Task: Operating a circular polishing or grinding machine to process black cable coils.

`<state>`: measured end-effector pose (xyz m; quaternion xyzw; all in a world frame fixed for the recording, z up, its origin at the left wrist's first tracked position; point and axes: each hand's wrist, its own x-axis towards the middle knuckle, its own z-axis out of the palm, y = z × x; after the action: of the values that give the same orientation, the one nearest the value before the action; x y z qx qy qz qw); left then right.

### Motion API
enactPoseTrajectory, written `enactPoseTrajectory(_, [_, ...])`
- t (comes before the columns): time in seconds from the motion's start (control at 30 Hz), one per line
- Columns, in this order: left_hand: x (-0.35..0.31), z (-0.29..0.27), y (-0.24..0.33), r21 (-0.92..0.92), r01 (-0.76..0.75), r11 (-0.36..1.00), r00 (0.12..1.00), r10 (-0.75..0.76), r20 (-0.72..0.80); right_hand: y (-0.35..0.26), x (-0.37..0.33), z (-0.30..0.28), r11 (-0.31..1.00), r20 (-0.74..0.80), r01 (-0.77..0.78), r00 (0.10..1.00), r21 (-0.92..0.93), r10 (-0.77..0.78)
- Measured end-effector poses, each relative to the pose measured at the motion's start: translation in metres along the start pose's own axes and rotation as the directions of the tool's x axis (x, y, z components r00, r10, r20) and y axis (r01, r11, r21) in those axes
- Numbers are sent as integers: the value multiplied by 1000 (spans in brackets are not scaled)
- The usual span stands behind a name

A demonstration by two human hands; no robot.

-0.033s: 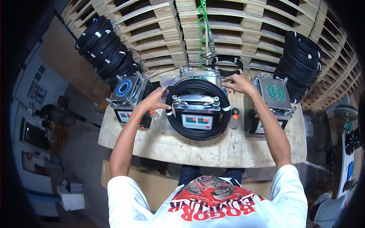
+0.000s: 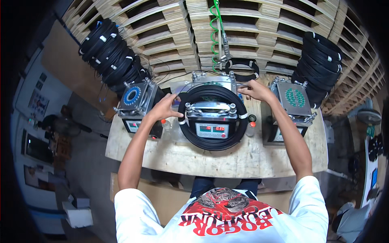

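Observation:
A large coil of black cable [image 2: 238, 133], bound with white bands, stands tilted around the front of the middle machine. Through its ring show the machine's display panel [image 2: 212, 130] and metal clamps. My left hand [image 2: 165, 108] is at the coil's left side, thumb and fingers spread apart, the thumb tip touching the coil near a white band. Behind the coil's upper right, my right hand [image 2: 257, 90] has its fingers bent together beside the corner of the middle machine's metal top plate [image 2: 221, 79]. What those fingertips pinch, if anything, is too small to make out.
Similar machines stand left [image 2: 139, 101] and right [image 2: 288, 106] on the wooden table [image 2: 182, 160]. Small bottles with orange caps [image 2: 251, 128] flank the coil. Stacks of black cable coils rise left [image 2: 107, 52] and right [image 2: 318, 69]. A green spiral hose [image 2: 214, 36] hangs before the pallets.

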<state>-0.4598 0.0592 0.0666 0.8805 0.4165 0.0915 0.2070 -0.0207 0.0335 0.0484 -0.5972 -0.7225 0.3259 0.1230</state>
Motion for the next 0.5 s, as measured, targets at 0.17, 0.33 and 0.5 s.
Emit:
enactPoseTrajectory(0.17, [-7,-13,-30,-351,-33,936,995,-1,-95,-28,-33,32,874,-317,256,940,413,-126])
enactPoseTrajectory(0.33, [-16,-18,-14,-817,55,574,994,-106,-8,-22,-87,50,527,-424,309,899,791,109])
enactPoseTrajectory(0.5, [-41,7,-39,-954,32,299,999,24,41,-16,-119,76,398,-358,335,933,854,-19])
